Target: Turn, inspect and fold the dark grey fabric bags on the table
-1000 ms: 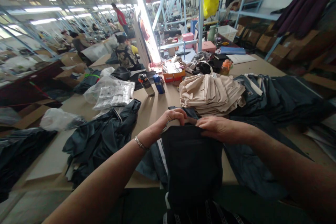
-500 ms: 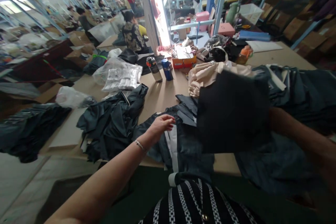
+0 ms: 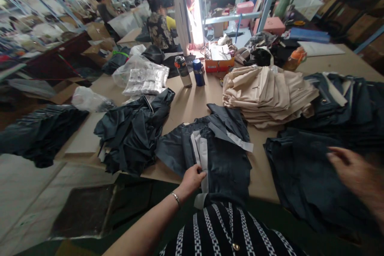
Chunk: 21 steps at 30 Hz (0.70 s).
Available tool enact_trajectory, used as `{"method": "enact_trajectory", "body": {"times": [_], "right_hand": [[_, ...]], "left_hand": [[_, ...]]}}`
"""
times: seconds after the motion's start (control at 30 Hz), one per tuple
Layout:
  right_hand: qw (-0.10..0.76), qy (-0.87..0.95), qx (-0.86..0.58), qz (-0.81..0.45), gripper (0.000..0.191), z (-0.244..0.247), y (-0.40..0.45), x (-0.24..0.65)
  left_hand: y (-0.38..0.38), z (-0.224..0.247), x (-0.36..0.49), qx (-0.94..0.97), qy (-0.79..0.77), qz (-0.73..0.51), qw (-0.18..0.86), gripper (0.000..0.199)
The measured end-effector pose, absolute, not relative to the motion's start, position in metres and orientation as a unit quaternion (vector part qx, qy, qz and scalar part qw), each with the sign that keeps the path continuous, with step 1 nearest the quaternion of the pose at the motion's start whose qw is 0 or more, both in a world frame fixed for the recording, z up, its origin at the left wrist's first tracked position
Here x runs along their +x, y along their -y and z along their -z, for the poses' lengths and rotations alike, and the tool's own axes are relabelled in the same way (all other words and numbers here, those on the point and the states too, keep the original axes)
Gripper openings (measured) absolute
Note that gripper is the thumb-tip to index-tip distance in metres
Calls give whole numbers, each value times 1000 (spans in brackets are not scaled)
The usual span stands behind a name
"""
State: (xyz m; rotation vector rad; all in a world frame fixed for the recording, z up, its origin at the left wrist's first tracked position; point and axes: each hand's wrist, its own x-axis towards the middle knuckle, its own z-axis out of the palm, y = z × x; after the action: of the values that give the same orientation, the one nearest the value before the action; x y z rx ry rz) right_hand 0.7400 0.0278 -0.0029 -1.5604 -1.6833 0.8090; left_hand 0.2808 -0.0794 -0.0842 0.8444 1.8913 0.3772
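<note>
A dark garment piece (image 3: 228, 164) with pale strips lies on the table in front of me. My left hand (image 3: 194, 178), a bracelet on its wrist, has its fingers pinched at the light strip (image 3: 204, 156) on that piece. On the right, my right hand (image 3: 349, 166) is over a stack of dark fabric (image 3: 303, 168), fingers apart and somewhat blurred, holding nothing. Behind the stack are folded beige pieces (image 3: 267, 96). A crumpled dark fabric heap (image 3: 132, 132) sits to the left of the garment piece.
Two bottles, one grey (image 3: 183, 73) and one blue (image 3: 198, 73), stand mid-table near an orange box (image 3: 219, 64). Clear plastic packs (image 3: 147, 80) lie at the left back. A blue metal frame (image 3: 268, 2) rises behind. A seated person (image 3: 159, 28) is beyond the table.
The dark piece held up by my right hand is down on the right stack, and that hand has opened. My left hand has moved down onto the pale strip. The view has shifted slightly.
</note>
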Motion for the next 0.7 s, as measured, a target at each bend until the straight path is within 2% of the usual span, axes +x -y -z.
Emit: {"method": "enact_trajectory", "body": {"times": [0.03,0.13,0.23,0.37,0.57,0.7], "right_hand": [[307,645,-640,-283,13,13,-26,699],[134,692,-523,-479,21,51,-8,564],[77,674,-507,-532,31,86,15,462],[105,627,-547,-545,35,106,24,418],[171,544,-535,-624,42,100,15,444],[200,504,-505,-672,46,86,15,455]], "left_hand": [[79,85,281,359,-779,-155,491,20],[79,85,284,353,-771,-130,513,16],[77,82,292,338,-759,-116,544,15],[74,72,305,391,-729,-187,529,9],[78,56,317,510,-630,-326,487,11],[68,48,317,363,-706,-346,500,26]]}}
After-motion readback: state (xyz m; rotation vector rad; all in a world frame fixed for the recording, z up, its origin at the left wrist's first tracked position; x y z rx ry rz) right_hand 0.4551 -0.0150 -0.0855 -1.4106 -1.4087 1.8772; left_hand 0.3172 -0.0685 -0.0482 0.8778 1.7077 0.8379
